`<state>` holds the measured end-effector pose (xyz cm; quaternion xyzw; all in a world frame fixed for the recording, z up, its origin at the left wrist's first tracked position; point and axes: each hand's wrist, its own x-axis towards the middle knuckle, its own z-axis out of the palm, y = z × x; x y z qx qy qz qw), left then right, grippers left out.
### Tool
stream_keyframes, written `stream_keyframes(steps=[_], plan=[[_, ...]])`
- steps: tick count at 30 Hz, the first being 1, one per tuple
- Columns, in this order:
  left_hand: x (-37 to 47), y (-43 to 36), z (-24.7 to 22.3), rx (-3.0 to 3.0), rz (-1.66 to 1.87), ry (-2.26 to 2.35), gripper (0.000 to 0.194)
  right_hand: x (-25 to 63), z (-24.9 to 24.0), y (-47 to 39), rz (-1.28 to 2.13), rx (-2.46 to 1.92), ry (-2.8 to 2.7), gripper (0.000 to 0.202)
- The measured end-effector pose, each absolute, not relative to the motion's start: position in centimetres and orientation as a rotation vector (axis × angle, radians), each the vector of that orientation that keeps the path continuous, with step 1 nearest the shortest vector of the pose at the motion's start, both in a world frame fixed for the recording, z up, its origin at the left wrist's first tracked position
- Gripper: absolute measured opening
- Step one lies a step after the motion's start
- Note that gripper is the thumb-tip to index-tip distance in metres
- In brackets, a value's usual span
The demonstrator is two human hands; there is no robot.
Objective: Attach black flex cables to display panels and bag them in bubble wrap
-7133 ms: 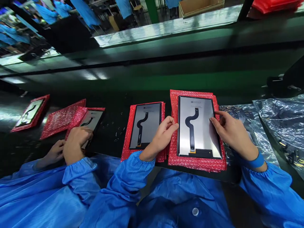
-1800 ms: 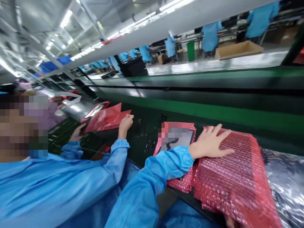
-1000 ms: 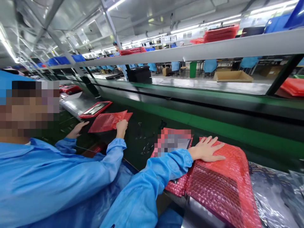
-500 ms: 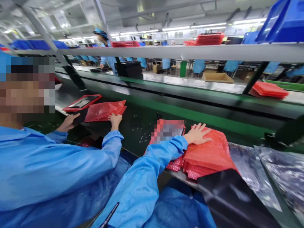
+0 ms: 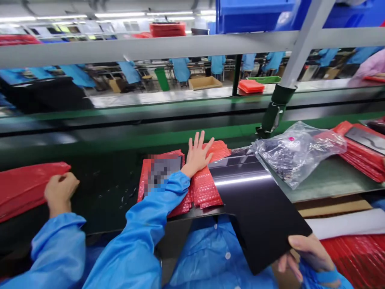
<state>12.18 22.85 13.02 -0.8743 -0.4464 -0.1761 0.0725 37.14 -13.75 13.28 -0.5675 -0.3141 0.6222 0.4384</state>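
Observation:
My left hand [image 5: 198, 155] lies with fingers spread on a stack of red bubble-wrap bags [image 5: 206, 186], holding nothing. At the lower right, my right hand [image 5: 311, 253] grips the near corner of a large, glossy black panel [image 5: 258, 200], thumb on top and fingers underneath. The panel's far end overlaps the red bags, close to my left hand. Left of that stack, a dark flat item [image 5: 165, 168], partly pixelated, rests on more red bags.
At the left, a co-worker's hand [image 5: 60, 190] holds a red bag [image 5: 30, 184]. A clear plastic bag [image 5: 296, 150] lies right of the panel, beside a metal post [image 5: 300, 52]. Red bags [image 5: 365, 148] are stacked farther right. Blue bins [image 5: 255, 16] sit on the overhead shelf.
The view has turned to the right. My right hand has come into view with the black panel, which now overlaps the red bags. My left hand is still spread on the stack.

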Motion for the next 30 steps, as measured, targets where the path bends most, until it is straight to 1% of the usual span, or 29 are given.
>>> stream_keyframes(steps=[3, 5, 6, 7, 10, 12, 14, 16, 18, 19, 21, 23, 24, 25, 27, 30], plan=[[11.5, 21.2, 14.0, -2.61, -0.711, -1.296, 0.084, 37.0, 13.8, -11.1, 1.646, -1.227, -0.745, 0.05], [10.5, 19.2, 15.0, -2.658, -0.828, -1.145, 0.09, 36.9, 14.0, -10.1, 1.685, -1.176, -0.757, 0.048], [10.0, 17.9, 15.7, -2.705, -0.849, -1.023, 0.087, 37.0, 14.0, -9.7, 1.716, -1.145, -0.759, 0.048], [9.5, 16.7, 16.4, -2.762, -0.834, -0.882, 0.08, 37.2, 13.9, -9.2, 1.762, -1.107, -0.752, 0.049], [8.6, 13.7, 18.7, -2.951, -0.623, -0.496, 0.051, 37.9, 13.4, -7.2, 1.971, -0.932, -0.729, 0.052], [8.8, 12.8, 20.1, -3.048, -0.588, -0.374, 0.045, 38.0, 13.3, -5.1, 2.043, -0.747, -0.764, 0.054], [9.1, 12.9, 21.3, -3.104, -0.755, -0.358, 0.041, 37.5, 13.7, -2.7, 1.961, -0.54, -0.832, 0.057], [9.4, 13.4, 22.2, -3.129, -1.019, -0.5, 0.03, 36.7, 14.7, -0.6, 1.778, -0.376, -0.865, 0.055], [9.4, 13.7, 22.9, -3.099, -1.324, -0.885, 0.019, 36.2, 15.8, 0.9, 1.619, -0.292, -0.866, 0.046], [9.3, 13.7, 23.2, -3.039, -1.514, -1.133, 0.019, 36.0, 16.1, 1.4, 1.567, -0.265, -0.866, 0.04], [9.1, 13.3, 23.5, -2.852, -1.951, -1.581, 0.03, 36.0, 16.3, 2.2, 1.52, -0.238, -0.872, 0.033], [8.9, 12.7, 23.6, -2.675, -2.369, -1.884, 0.041, 36.2, 15.6, 2.7, 1.515, -0.236, -0.859, 0.03], [8.8, 12.4, 23.4, -2.616, -2.524, -1.997, 0.045, 36.3, 15.1, 2.9, 1.519, -0.245, -0.846, 0.029], [8.7, 12.2, 23.2, -2.575, -2.628, -2.098, 0.047, 36.3, 14.6, 3.1, 1.522, -0.265, -0.833, 0.029], [8.4, 12.1, 22.4, -2.556, -2.693, -2.276, 0.048, 36.2, 13.4, 3.5, 1.521, -0.333, -0.821, 0.029], [7.0, 12.6, 21.2, -2.709, -2.543, -2.476, 0.05, 35.9, 12.1, 4.3, 1.498, -0.483, -0.8, 0.029]])
